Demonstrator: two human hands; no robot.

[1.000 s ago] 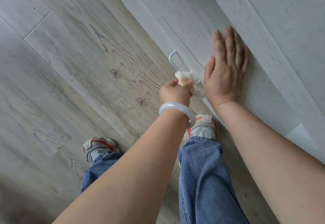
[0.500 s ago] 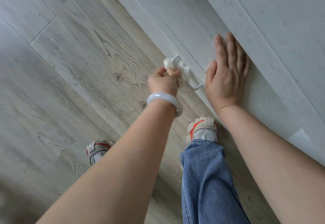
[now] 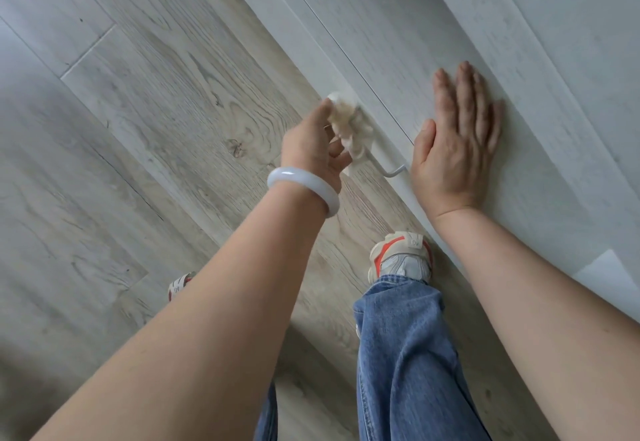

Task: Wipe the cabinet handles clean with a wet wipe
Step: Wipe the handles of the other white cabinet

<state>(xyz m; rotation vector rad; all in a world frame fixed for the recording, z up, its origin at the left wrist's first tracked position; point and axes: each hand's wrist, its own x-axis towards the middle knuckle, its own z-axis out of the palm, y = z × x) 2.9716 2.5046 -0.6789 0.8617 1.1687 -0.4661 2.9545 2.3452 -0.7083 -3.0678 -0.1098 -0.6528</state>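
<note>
Grey wood-grain floor [image 3: 145, 101] below, pale cabinet front [image 3: 398, 42] along your right. Your left hand [image 3: 311, 149] pinches the bunched wet wipe [image 3: 349, 128] around the far half of the slim white handle [image 3: 391, 169]; its near end and post show bare. Your right hand [image 3: 457, 139] lies flat, fingers straight and together, pressed on the panel. Risks: the loose wad likely skips the posts and the bar's underside; a hard tug could pull the front open against your palm. Your right shoe [image 3: 401, 257] stands close beneath.

The wet wipe [image 3: 349, 128] hides the handle's [image 3: 388, 170] far end; the left shoe [image 3: 178, 284] sits mostly behind the forearm
</note>
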